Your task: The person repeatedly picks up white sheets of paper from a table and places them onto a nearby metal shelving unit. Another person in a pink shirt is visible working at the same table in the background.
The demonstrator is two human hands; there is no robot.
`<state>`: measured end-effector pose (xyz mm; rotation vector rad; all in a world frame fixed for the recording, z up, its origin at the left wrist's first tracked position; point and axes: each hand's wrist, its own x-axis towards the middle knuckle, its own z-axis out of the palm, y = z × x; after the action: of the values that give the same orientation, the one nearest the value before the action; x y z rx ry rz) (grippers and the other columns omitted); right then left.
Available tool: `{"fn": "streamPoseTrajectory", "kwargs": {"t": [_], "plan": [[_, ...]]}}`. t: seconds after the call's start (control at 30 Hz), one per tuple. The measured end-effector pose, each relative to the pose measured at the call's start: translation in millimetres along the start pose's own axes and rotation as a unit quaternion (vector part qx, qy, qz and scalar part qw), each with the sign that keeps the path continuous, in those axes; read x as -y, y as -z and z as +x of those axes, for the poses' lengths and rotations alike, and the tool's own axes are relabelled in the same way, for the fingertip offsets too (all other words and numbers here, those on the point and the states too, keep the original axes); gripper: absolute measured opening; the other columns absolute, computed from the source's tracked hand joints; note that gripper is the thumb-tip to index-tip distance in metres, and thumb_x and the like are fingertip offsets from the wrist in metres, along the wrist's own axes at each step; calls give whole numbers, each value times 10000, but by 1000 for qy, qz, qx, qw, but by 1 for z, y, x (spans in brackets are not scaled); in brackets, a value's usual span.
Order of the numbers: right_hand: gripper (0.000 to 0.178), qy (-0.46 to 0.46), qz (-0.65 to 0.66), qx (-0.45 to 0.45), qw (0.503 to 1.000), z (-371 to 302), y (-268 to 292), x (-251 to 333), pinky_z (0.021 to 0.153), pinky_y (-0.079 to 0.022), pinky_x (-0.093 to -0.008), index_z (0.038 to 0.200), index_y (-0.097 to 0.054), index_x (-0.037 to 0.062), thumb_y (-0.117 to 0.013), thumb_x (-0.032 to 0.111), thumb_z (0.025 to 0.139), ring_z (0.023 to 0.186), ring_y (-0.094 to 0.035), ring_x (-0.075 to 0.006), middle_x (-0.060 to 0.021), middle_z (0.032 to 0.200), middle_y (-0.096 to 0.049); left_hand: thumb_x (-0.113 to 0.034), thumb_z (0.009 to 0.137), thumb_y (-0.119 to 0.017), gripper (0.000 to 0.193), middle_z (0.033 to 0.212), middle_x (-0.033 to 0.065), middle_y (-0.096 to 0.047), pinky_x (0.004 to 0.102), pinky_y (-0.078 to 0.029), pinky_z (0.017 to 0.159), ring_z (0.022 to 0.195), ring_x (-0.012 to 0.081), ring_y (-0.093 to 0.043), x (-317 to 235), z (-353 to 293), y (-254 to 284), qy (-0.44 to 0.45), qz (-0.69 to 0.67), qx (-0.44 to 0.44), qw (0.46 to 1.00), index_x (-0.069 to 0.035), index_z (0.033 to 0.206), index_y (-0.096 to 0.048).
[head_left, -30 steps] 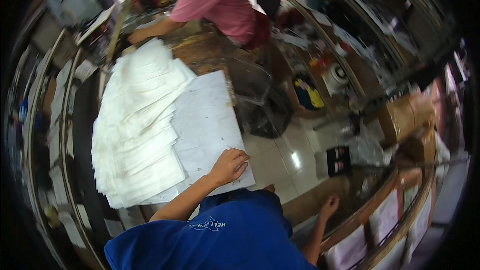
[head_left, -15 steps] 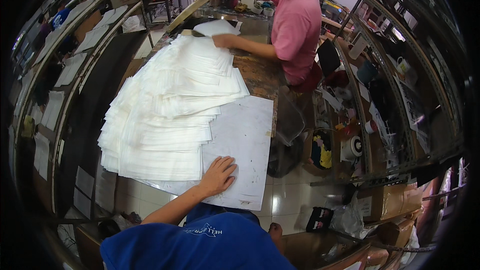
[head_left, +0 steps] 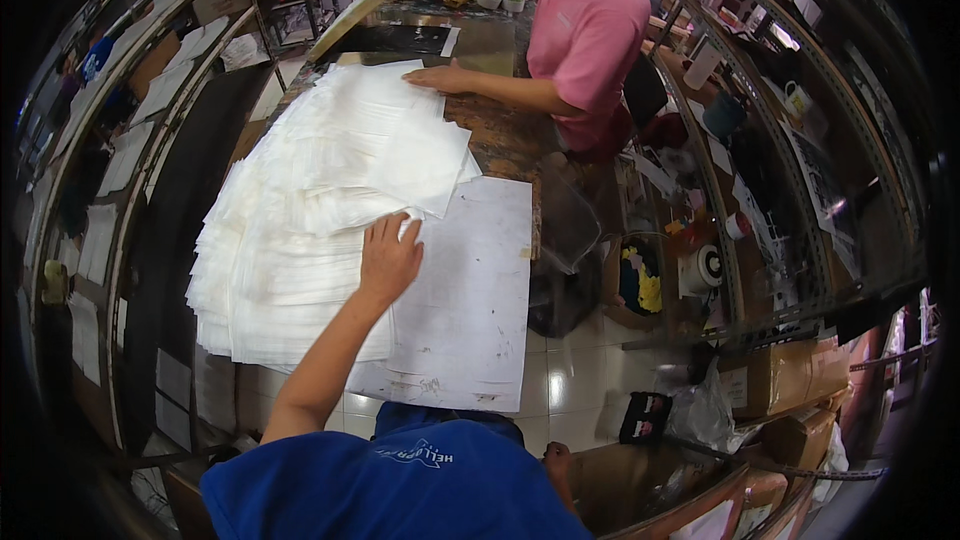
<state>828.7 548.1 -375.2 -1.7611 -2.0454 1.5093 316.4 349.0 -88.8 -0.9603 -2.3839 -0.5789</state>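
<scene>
White sheets (head_left: 285, 250) beneath left grip (head_left: 390, 258)

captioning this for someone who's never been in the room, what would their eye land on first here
Probably the big fanned pile of white sheets spread over the left side of the table, with the left hand at its right side. Next would come the co-worker's pink shirt, at the top, right of centre, and the blue shirt along the bottom edge.
</scene>
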Motion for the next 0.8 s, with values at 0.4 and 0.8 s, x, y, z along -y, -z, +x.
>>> {"fn": "streamPoseTrajectory", "kwargs": {"t": [0.4, 0.8], "plan": [[266, 36, 124, -115, 985, -25, -18, 35, 540, -438, -301, 933, -609, -26, -544, 231, 919, 598, -520, -126, -39, 713, -568, -122, 792, -571, 71, 833, 93, -606, 438, -418, 806, 836, 275, -579, 84, 43, -84, -82, 121, 154, 977, -83, 799, -630], [482, 300, 97, -75, 946, -91, 36, 270, 768, -492, -393, 1326, -468, 64, -578, 312, 928, 843, -605, -317, -181, 996, -598, -73, 768, -642, 154, 753, 124, -561, 441, -422, 604, 662, 334, -555, -221, -71, -70, -395, -267, 297, 828, -68, 921, -659]]}}
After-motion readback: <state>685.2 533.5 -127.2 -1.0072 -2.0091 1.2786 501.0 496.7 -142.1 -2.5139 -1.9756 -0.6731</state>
